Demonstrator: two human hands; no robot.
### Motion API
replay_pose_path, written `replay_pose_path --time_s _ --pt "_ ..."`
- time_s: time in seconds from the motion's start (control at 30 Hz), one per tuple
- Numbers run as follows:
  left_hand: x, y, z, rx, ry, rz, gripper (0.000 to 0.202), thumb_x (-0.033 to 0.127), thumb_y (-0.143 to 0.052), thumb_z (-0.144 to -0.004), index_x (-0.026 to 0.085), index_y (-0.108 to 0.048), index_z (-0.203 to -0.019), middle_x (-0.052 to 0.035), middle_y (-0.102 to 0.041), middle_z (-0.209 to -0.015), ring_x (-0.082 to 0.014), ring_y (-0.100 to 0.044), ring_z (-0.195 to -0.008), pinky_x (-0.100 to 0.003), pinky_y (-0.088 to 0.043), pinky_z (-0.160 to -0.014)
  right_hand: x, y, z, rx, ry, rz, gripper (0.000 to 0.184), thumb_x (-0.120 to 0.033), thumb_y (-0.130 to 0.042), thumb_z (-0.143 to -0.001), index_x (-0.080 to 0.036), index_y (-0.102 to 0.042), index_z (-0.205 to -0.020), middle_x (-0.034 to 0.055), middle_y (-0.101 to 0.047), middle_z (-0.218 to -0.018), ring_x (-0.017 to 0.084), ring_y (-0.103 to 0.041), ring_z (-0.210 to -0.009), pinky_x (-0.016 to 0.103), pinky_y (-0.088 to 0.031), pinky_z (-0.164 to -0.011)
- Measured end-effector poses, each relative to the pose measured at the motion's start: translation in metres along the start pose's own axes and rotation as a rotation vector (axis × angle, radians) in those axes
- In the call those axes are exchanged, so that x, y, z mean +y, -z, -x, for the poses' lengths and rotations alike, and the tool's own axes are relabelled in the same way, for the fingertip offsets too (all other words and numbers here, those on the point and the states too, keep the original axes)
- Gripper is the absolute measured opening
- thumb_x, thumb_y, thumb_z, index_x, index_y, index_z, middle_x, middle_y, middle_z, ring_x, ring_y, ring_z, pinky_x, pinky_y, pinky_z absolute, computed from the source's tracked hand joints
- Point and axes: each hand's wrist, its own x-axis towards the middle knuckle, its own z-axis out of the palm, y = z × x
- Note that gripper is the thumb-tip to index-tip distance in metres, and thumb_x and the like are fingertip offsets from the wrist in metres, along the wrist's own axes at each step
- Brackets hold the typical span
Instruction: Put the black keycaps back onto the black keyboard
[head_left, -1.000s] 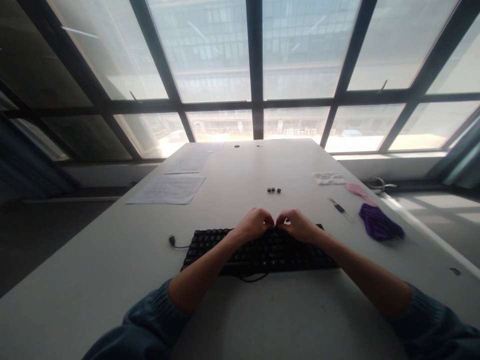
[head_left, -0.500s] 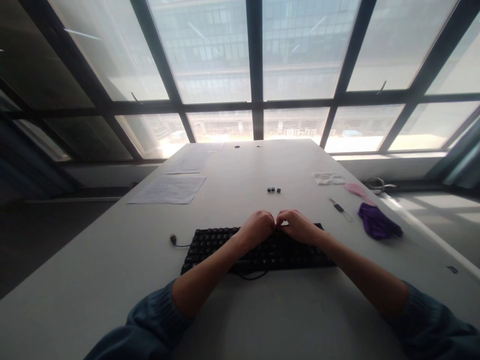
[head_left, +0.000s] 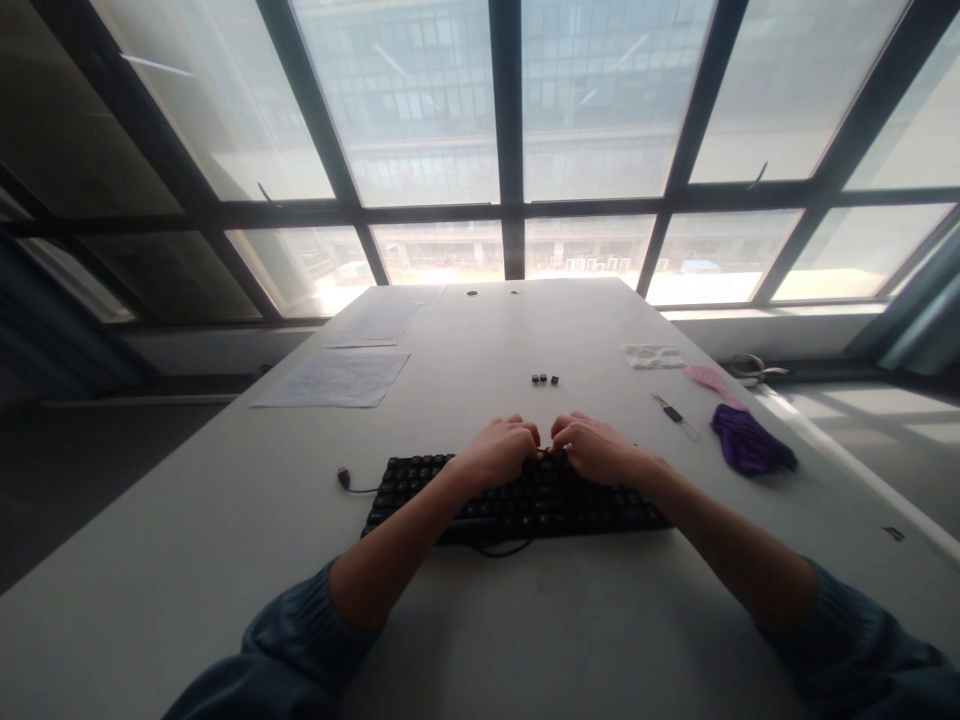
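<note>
A black keyboard (head_left: 420,485) lies on the white table in front of me. My left hand (head_left: 501,448) and my right hand (head_left: 596,448) meet over its upper middle, a small gap between them. Both have curled fingers pointing down at the top row of keys. Whatever is pinched in the fingertips is too small and dark to make out. Beyond the hands, a few small black keycaps (head_left: 544,379) sit in a short row. The keyboard's USB plug (head_left: 343,478) rests to the left, and a loop of cable (head_left: 502,551) shows at the front edge.
Printed papers (head_left: 334,380) lie at the left of the table (head_left: 480,630). On the right are a small wire tool with a dark handle (head_left: 674,412), purple cloth (head_left: 750,440), a pink item (head_left: 712,380) and a white item (head_left: 654,356). Windows stand behind.
My hands have drawn slightly apart at the fingertips, the left shifting a little leftward. The keyboard stays in place, and the view has moved slightly.
</note>
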Motion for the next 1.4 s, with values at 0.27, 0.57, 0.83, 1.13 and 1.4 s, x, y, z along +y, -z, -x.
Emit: replay_pose_path --time_s 0.27,0.57,0.83,1.13,1.4 --pt "-0.004 0.002 0.000 -0.014 -0.041 0.010 0.031 0.010 -0.058 -0.084 0.028 -0.079 -0.098 -0.0048 -0.069 -0.115 -0.0236 -0.058 -0.111 -0.033 -0.043 -0.097 -0.007 0.005 0.002 -0.038 0.042 0.010 0.029 -0.003 -0.057 -0.079 -0.023 -0.078 -0.082 0.0056 -0.073 -0.103 0.022 -0.061 -0.099 0.029 -0.045 -0.087" --pt "-0.067 0.020 -0.078 0.257 0.356 0.132 0.025 0.020 -0.067 -0.084 0.017 -0.077 -0.106 -0.0092 -0.076 -0.103 -0.0221 -0.069 -0.095 -0.032 -0.052 -0.091 0.049 0.022 -0.075 0.221 -0.305 0.123 0.021 -0.019 -0.061 -0.089 -0.021 -0.075 -0.105 0.0095 -0.075 -0.103 0.024 -0.068 -0.097 0.033 -0.049 -0.087" --pt "-0.096 -0.011 -0.132 0.280 0.477 0.150 0.021 0.022 -0.069 -0.084 0.021 -0.078 -0.104 -0.0104 -0.076 -0.108 -0.0230 -0.068 -0.103 -0.032 -0.050 -0.093 0.090 0.004 -0.131 0.181 -0.311 0.161 0.019 -0.019 -0.066 -0.088 -0.021 -0.077 -0.102 0.0125 -0.075 -0.106 0.026 -0.067 -0.105 0.033 -0.048 -0.091" --pt "-0.089 -0.020 -0.147 0.289 0.508 0.212 0.018 0.021 -0.069 -0.080 0.022 -0.081 -0.094 -0.0106 -0.077 -0.099 -0.0255 -0.068 -0.099 -0.033 -0.051 -0.089 0.102 -0.006 -0.144 0.163 -0.317 0.103 0.016 -0.014 -0.064 -0.083 -0.018 -0.079 -0.087 0.0130 -0.077 -0.094 0.026 -0.070 -0.095 0.032 -0.049 -0.085" --pt "-0.048 0.007 -0.090 0.306 0.465 0.337 0.015 0.027 -0.073 -0.075 0.021 -0.081 -0.086 -0.0041 -0.076 -0.078 -0.0189 -0.070 -0.079 -0.028 -0.054 -0.074 0.069 0.020 -0.084 0.311 -0.186 -0.051 0.011 -0.019 -0.068 -0.086 -0.017 -0.076 -0.093 0.0065 -0.077 -0.093 0.018 -0.069 -0.087 0.027 -0.050 -0.082"
